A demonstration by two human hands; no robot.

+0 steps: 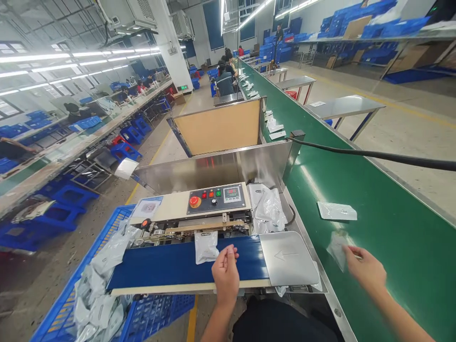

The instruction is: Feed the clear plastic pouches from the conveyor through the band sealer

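Head view, left hand: the left hand (pixel 225 275) hovered over the blue belt (pixel 171 268) of the sealing machine (pixel 185 209), fingers curled together at the lower right corner of a white pouch (pixel 205 247); whether they pinched it could not be told.
Head view, white pouch: it lay flat on the blue belt, its top edge under the machine's sealing slot.
Head view, right hand: the right hand (pixel 365 270) reached over the green conveyor (pixel 374 213), fingertips pinching the edge of a clear bag (pixel 337 248), which lay on the green conveyor.
Head view, surroundings: a second packet (pixel 337 211) lay farther up the conveyor; loose bags (pixel 267 209) were piled beside the control panel (pixel 215 198); a blue crate (pixel 107 294) at the left held more bags.
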